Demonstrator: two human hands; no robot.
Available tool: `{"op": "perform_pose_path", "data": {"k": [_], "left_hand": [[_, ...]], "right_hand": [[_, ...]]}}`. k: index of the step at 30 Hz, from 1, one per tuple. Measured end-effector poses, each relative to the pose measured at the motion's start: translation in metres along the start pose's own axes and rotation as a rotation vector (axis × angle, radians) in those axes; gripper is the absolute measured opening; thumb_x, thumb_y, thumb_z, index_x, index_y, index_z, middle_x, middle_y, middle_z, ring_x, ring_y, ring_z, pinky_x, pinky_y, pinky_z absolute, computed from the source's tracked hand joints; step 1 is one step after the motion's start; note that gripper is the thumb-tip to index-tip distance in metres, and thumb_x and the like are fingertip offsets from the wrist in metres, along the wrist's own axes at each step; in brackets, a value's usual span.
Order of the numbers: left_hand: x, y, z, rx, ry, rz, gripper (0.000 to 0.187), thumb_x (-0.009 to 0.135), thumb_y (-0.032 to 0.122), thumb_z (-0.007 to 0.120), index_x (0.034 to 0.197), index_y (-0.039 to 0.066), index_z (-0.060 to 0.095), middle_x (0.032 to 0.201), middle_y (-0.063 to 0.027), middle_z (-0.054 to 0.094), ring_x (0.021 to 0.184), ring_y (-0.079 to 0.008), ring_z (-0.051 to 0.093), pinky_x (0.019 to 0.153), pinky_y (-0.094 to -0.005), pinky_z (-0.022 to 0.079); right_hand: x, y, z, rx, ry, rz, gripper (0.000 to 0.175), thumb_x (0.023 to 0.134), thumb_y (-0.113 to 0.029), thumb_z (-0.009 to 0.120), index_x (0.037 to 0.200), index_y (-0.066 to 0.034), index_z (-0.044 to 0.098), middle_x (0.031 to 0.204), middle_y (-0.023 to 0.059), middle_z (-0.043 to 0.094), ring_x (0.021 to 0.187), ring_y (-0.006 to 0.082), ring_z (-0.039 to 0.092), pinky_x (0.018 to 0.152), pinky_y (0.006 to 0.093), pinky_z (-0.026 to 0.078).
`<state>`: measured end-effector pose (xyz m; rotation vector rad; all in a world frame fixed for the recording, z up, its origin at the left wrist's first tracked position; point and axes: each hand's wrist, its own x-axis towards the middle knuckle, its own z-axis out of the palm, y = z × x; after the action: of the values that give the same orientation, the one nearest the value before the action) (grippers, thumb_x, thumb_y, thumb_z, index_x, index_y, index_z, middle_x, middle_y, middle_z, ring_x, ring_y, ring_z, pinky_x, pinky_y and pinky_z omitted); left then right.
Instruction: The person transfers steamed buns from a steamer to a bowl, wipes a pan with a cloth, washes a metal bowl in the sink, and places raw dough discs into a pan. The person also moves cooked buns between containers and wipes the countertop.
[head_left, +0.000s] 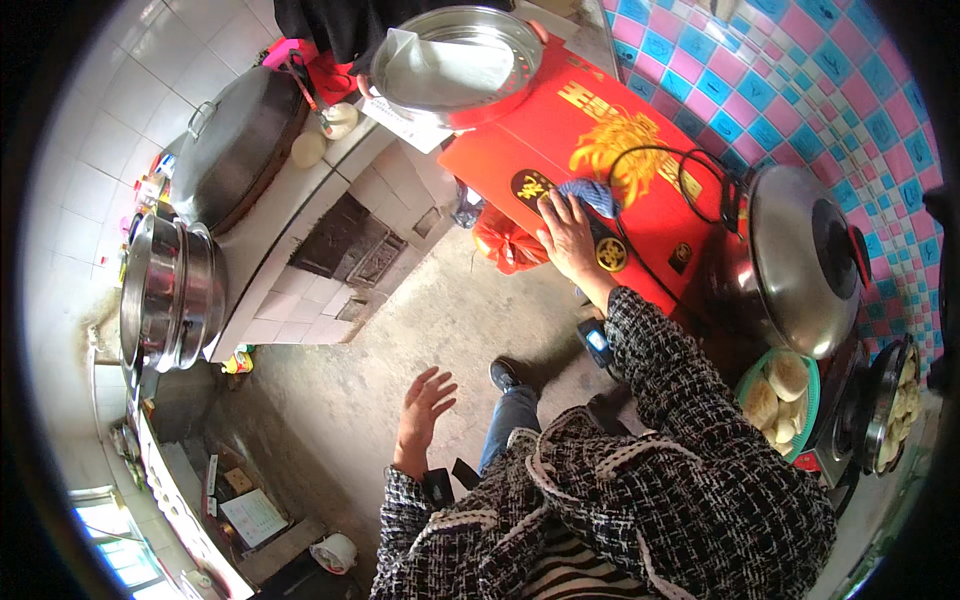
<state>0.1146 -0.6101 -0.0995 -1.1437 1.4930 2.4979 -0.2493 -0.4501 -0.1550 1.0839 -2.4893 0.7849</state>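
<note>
My right hand lies on the near edge of a red printed cardboard surface, its fingertips close to a bunched blue cloth. Whether the fingers touch the cloth, I cannot tell. A black cable runs past the hand towards a lidded metal electric pan on the right. Low over the floor, my left hand hangs with spread fingers and holds nothing. At the far end of the red surface stands a steel steamer pot with a whitish sheet inside.
A tiled stove counter on the left carries a large domed lid and stacked steel steamers. A red plastic bag sits below the red surface's edge. At right are a green basket of bread-like pieces and a filled black pan.
</note>
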Motion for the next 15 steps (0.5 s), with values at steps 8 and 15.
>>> {"op": "perform_pose_path", "data": {"k": [8, 15], "left_hand": [[0.087, 0.133, 0.047, 0.165, -0.222, 0.267, 0.082, 0.083, 0.053, 0.058, 0.141, 0.004, 0.027, 0.138, -0.0170, 0.040, 0.124, -0.0315, 0.044, 0.099, -0.0460, 0.039], [0.181, 0.204, 0.110, 0.027, -0.352, 0.386, 0.090, 0.089, 0.041, 0.057, 0.145, 0.002, -0.001, 0.135, -0.0213, 0.040, 0.117, -0.0346, 0.049, 0.092, -0.0450, 0.045]], "right_hand": [[0.064, 0.015, -0.007, 0.102, -0.223, -0.213, 0.052, 0.077, 0.004, 0.053, 0.128, -0.0037, 0.049, 0.137, 0.0084, 0.045, 0.129, 0.0302, 0.038, 0.107, 0.0370, 0.033], [0.102, 0.133, -0.021, -0.126, -0.061, 0.102, 0.050, 0.082, 0.005, 0.046, 0.130, -0.0045, 0.048, 0.138, 0.0103, 0.044, 0.128, 0.0304, 0.040, 0.106, 0.0378, 0.034]]}}
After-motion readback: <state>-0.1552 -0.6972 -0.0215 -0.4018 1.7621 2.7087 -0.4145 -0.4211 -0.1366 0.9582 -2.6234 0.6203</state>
